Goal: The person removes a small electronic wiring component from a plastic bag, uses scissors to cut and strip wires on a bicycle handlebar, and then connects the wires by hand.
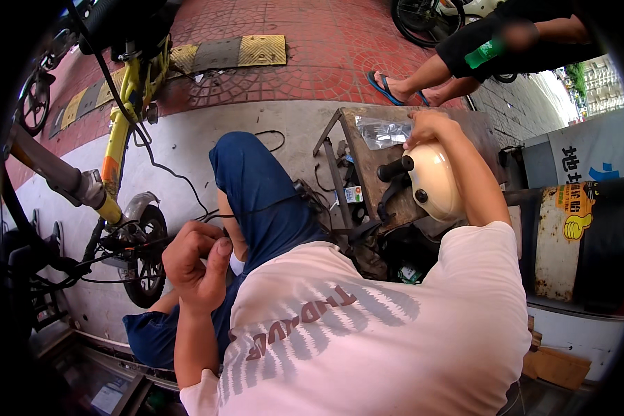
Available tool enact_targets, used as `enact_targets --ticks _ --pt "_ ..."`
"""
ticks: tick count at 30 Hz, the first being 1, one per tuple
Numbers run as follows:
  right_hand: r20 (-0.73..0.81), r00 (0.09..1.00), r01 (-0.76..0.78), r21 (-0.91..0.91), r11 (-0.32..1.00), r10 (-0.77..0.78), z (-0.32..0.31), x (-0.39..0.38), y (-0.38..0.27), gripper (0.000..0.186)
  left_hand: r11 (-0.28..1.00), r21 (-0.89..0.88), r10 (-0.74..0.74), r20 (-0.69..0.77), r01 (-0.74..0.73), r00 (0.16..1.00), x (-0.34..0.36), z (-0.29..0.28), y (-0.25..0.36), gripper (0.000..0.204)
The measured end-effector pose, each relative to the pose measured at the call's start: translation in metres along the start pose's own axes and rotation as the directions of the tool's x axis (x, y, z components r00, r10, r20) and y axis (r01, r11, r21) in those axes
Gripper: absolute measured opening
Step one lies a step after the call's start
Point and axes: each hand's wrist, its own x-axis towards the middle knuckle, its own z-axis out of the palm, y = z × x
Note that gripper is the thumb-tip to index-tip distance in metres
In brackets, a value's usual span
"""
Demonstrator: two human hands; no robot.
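My left hand (197,263) is raised beside the bicycle's front, fingers curled in beside thin black cables (177,179); what they hold, if anything, is hidden. My right hand (426,130) reaches onto a worn low table (475,128), fingers bent beside a clear plastic bag (381,132); I cannot make out what is in them. Beneath that hand and forearm lie a cream helmet (437,180) and black cylindrical grips (395,168).
A yellow folding bike (118,132) with a small front wheel (149,256) stands left. Another person's legs (430,80) in flip-flops are at upper right, with a green bottle (483,53). Speed-bump strips (215,54) lie on red paving. A metal cylinder (555,249) stands right.
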Motion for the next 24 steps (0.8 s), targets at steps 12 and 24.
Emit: enact_targets --ticks 12,24 --pt "-0.173 0.935 0.34 0.198 0.919 -0.309 -0.098 -0.013 -0.054 0.031 0.7 -0.545 -0.472 0.132 0.461 0.872 0.02 0.038 -0.046 0.022" --pt "-0.358 0.638 0.766 0.386 0.515 -0.682 -0.145 -0.102 -0.264 0.031 -0.017 -0.933 -0.593 0.298 0.359 0.748 0.048 0.062 -0.068 0.047"
